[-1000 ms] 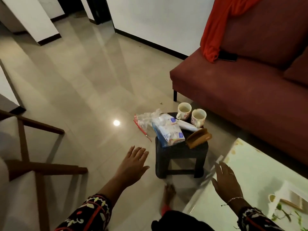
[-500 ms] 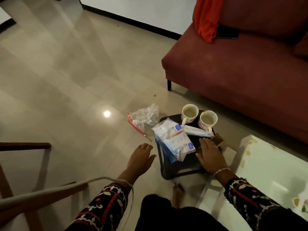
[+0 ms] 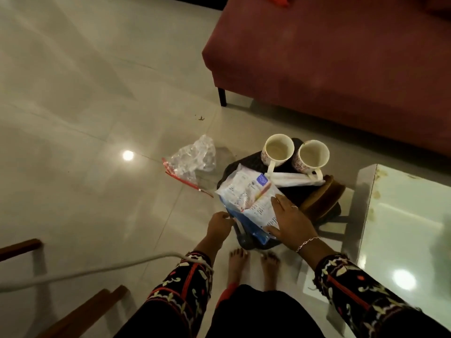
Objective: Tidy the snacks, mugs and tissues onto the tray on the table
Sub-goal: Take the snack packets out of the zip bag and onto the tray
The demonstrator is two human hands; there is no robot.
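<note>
A small dark stool (image 3: 251,162) stands on the floor before my feet. On it lie white and blue snack packets (image 3: 246,193), two white mugs (image 3: 278,148) (image 3: 313,154) with a pale drink, a white tissue pack (image 3: 292,179) and a brown wooden piece (image 3: 322,198). My right hand (image 3: 290,220) rests palm down on the top snack packet, fingers spread. My left hand (image 3: 218,225) is curled at the packets' left edge; whether it grips is unclear.
A clear zip bag (image 3: 192,159) with a red strip lies on the floor left of the stool. A red sofa (image 3: 329,57) stands behind, a glass-topped table (image 3: 402,215) at the right, and wooden chair parts (image 3: 19,247) with a grey cable at the lower left.
I have leaned in over the stool. My right hand slid from the brown piece onto the snack packets. My left hand moved in from the air to the packets' left edge.
</note>
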